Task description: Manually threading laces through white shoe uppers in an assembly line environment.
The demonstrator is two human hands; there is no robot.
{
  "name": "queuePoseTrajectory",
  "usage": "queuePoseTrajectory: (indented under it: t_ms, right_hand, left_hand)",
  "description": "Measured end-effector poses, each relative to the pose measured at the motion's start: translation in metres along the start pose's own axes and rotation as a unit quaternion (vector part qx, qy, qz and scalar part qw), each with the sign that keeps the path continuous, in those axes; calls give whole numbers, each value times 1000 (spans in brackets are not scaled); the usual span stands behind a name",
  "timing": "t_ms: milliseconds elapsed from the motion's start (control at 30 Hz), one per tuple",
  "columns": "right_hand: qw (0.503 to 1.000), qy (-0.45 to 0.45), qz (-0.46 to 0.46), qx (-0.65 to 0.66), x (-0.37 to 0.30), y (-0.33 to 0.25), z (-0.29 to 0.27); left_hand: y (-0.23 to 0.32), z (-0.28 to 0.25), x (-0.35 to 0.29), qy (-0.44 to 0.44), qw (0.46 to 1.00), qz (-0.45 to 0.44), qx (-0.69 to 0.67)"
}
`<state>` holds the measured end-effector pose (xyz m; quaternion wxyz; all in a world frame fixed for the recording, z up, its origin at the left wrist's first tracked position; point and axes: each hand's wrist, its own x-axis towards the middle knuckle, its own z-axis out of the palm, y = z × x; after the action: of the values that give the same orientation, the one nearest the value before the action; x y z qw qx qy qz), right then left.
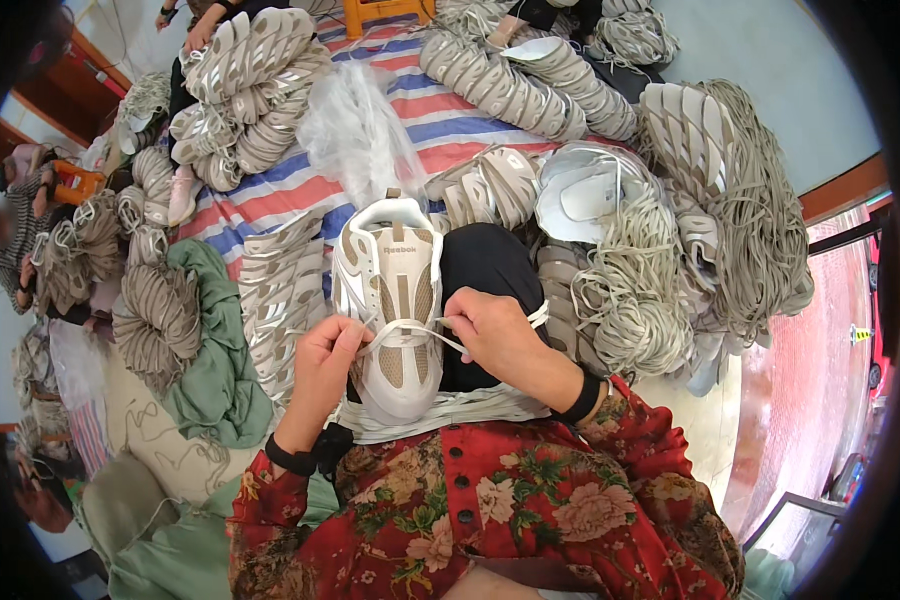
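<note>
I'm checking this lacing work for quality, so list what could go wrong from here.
1. The white lace is stretched across the shoe upper between the left hand and the right hand; an uneven pull might leave one end longer.
2. The upper rests on the lap, so it could slide off.
3. The loose lace bundles lie close by, so a stray strand might tangle in.

Informal shoe-making workshop, with work done sitting on the floor.

Stacks of beige and white sneaker uppers (255, 75) and bundled heaps of pale grey-beige shoelaces (760, 230) lie all over a red, white and blue striped plastic sheet (280, 195) spread on the floor. A half-laced beige and white sneaker (390, 300) rests on a lap, and other seated people (20, 240) sit among similar piles at the left edge.
</note>
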<state>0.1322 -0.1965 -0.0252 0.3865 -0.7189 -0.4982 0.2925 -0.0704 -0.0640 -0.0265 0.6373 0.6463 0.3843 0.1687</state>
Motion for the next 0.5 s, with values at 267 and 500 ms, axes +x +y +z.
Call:
queuePoseTrajectory:
  t_ms: [267, 500]
  right_hand:
    - [978, 28, -118, -169, 2, -4, 11]
    - [995, -63, 46, 57, 11, -16, -3]
  left_hand:
    - [5, -2, 4, -14, 1000, -1, -8]
    - [6, 0, 10, -18, 998, 34, 44]
